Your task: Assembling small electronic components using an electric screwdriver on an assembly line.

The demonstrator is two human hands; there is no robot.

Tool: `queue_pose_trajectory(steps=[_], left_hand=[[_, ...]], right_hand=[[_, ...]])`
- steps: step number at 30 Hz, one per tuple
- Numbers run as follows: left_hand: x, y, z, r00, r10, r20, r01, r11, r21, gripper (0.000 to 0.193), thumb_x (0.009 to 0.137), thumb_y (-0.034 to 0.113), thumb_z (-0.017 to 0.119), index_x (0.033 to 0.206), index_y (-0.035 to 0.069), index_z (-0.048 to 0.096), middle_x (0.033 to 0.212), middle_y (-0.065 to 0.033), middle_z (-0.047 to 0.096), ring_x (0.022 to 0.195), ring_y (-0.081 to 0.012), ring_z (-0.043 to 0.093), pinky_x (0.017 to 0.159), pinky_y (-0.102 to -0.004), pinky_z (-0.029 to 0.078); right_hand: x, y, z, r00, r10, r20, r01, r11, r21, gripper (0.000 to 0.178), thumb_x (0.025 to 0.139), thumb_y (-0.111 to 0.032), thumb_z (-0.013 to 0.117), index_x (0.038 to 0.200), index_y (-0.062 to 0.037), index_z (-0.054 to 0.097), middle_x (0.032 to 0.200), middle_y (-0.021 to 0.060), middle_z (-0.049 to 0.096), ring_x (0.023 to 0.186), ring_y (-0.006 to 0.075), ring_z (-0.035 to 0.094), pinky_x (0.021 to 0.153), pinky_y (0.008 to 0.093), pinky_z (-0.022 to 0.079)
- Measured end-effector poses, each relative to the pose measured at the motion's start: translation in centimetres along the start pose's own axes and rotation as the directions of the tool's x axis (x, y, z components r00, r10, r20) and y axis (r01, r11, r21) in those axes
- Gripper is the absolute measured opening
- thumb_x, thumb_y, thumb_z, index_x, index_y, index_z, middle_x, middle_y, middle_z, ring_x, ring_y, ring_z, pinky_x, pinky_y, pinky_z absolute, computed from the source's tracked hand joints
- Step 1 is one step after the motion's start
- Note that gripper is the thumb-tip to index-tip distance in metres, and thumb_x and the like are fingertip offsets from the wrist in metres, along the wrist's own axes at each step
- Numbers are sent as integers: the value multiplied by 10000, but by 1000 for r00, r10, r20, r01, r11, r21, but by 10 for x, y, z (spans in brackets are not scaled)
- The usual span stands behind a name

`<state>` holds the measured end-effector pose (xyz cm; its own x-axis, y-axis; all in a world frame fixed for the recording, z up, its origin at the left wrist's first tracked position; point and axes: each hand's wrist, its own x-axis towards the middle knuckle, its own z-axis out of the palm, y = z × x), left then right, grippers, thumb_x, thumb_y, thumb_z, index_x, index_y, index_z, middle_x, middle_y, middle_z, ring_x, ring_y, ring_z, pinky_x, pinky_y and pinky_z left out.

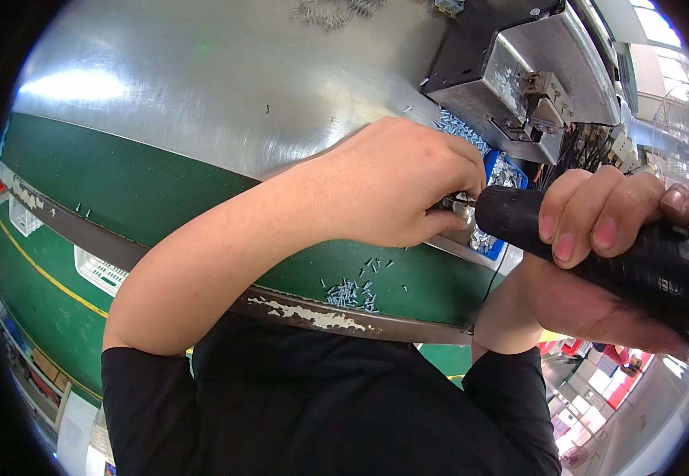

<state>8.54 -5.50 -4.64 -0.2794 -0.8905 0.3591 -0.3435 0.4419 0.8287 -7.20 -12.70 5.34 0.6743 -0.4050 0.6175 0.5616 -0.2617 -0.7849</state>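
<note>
My right hand is wrapped around a thick black cylindrical tool that looks like an electric screwdriver, its narrow end pointing left. Facing that end, my left hand has its fingers closed on a small metal part, mostly hidden by the fingers. A dark bit seems to meet the part, though the exact contact is too small to tell. Just beyond the hands is a blue tray of small metal pieces. Loose screws lie on the metal surface beside it.
A metal machine with cables stands at the far right of the steel bench. A green strip runs along the bench's front edge, with a pile of screws on it. Coiled springs lie at the far side.
</note>
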Motion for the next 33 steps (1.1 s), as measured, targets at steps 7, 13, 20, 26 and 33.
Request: queue_pose_trajectory(steps=[7,13,20,26,33], left_hand=[[2,1,-1,1000,-6,25,6,1000,8,246,822,243,799,1015,97,754,1015,-61,724,951,-318,716,801,-445,580],[1,2,-1,1000,-8,7,8,1000,-1,313,712,109,797,1011,40,734,1080,-89,744,907,-348,706,772,-410,573],[1,0,-4,999,26,23,-26,999,-25,322,733,120,801,1034,30,729,1083,-102,741,946,-355,704,806,-422,574],[3,1,-1,995,89,-34,-91,995,-46,355,791,158,819,1112,28,741,1066,-119,746,1014,-338,708,871,-425,571],[2,9,2,954,268,-133,-250,959,135,348,724,118,884,1043,70,753,1012,-106,748,912,-314,725,833,-412,594]], right_hand=[[0,-2,-5,998,20,66,-17,999,-51,1026,819,-845,645,1392,-15,461,907,46,538,637,152,557,576,323,484],[-2,2,-9,998,23,57,-22,1000,-6,1053,813,-839,656,1424,-11,437,894,52,547,631,161,567,575,325,481],[6,-7,-14,998,18,52,-18,1000,-2,1144,831,-806,680,1521,43,344,867,62,558,619,184,568,580,348,475],[7,-34,-37,967,27,-252,-55,993,-102,1173,847,-886,566,1545,32,353,869,77,569,635,190,556,601,355,449],[6,-36,-30,819,154,-552,-342,905,-254,1062,914,-845,502,1556,-17,327,993,119,610,873,267,637,865,439,516]])
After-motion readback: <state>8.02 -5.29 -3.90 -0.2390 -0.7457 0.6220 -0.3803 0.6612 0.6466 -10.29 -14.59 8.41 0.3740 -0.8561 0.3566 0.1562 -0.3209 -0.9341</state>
